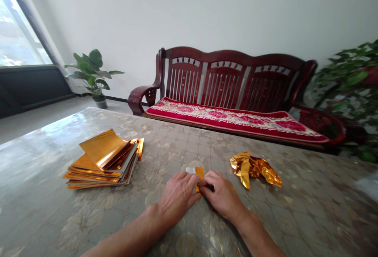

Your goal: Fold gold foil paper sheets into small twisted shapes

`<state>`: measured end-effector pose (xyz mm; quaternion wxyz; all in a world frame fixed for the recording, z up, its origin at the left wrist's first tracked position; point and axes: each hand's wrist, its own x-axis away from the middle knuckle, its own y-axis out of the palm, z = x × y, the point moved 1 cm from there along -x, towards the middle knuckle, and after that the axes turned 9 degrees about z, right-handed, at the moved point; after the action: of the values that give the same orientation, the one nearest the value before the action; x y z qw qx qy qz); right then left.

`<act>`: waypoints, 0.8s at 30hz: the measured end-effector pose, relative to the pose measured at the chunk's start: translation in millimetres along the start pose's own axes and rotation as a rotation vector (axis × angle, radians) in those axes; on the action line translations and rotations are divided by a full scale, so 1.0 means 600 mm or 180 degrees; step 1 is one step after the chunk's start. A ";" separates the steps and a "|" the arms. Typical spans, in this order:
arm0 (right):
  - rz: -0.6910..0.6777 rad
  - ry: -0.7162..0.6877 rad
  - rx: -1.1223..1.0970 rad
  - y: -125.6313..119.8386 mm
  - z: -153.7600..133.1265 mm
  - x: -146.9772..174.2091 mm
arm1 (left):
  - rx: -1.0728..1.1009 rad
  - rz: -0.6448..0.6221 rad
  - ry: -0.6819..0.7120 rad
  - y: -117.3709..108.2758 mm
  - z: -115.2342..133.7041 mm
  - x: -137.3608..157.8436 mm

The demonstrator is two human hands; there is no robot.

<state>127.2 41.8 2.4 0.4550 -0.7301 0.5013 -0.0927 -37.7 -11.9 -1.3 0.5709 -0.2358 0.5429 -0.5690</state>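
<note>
Between my two hands, low over the table, is a small folded piece of gold foil paper (200,171) with a pale strip on its left side. My left hand (180,191) presses on its left part with the fingers bent together. From the right, my right hand (220,193) pinches its edge between thumb and fingers. The lower part of the paper is mostly hidden by the fingers. Off to the left lies an uneven stack of gold foil sheets (100,162), some showing grey backs. To the right of my right hand rest folded, crinkled gold foil pieces (254,169).
The table (165,146) has a patterned, glossy cover. Beyond its far edge stands a dark red wooden bench (224,76) with a red floral cushion (230,117). One potted plant (93,72) is at the back left, and leafy greenery (354,87) fills the right side.
</note>
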 end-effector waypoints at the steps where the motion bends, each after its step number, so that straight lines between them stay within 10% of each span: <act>1: -0.0015 0.0018 -0.0045 0.000 0.001 0.000 | -0.0005 0.0000 0.0014 0.000 0.001 -0.001; 10: 0.0744 0.0697 0.0042 0.011 0.025 -0.012 | -0.0275 -0.0238 0.0160 0.005 0.032 0.003; 24: 0.0390 0.0778 0.0936 0.007 -0.003 -0.015 | -0.0435 -0.0215 0.0160 0.007 0.054 0.023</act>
<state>119.0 47.7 3.4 0.4973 -0.6072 0.5773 -0.2251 -10.7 -34.8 -0.3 0.5201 -0.2781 0.5863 -0.5554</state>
